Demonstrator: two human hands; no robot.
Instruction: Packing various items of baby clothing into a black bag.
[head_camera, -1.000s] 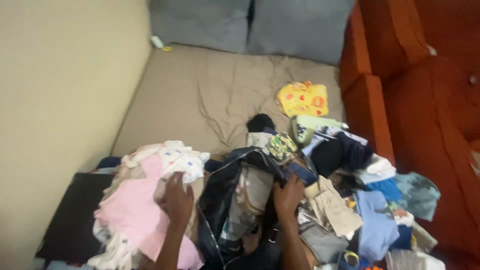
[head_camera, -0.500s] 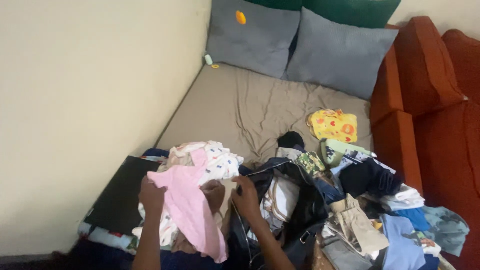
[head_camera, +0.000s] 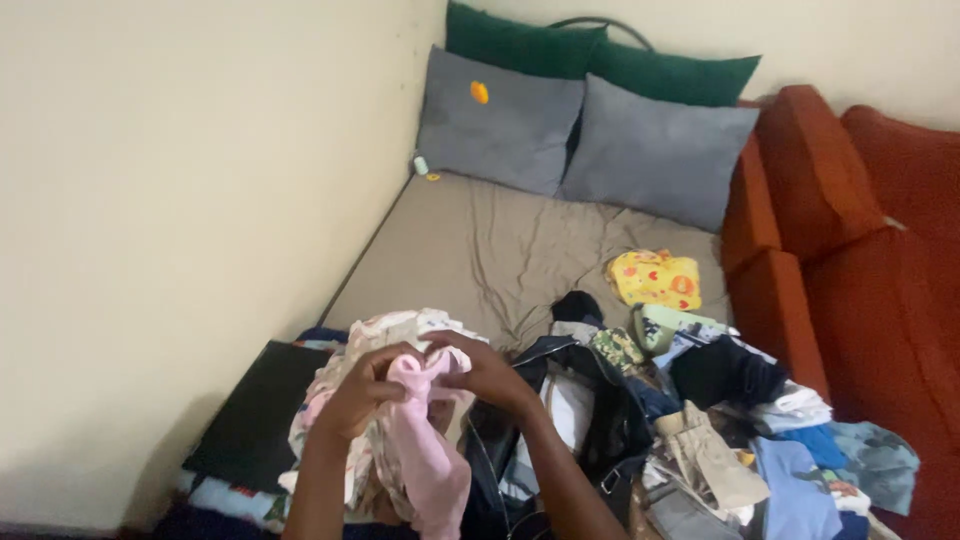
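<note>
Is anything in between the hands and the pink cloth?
No, nothing is in between. The left hand and the right hand both already grip the pink cloth, with their fingers closed on its top edge. It hangs down over the pile of clothes on the bed.

Soft, even indoor light, no glare, faint shadow low on the wall (head_camera: 200, 250); whole frame slightly soft and grainy.

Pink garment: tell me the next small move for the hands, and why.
Probably lift the pink garment clear and shake it open. Both the left hand and right hand pinch its bunched top edge, while the rest hangs crumpled over the clothes pile.
</note>
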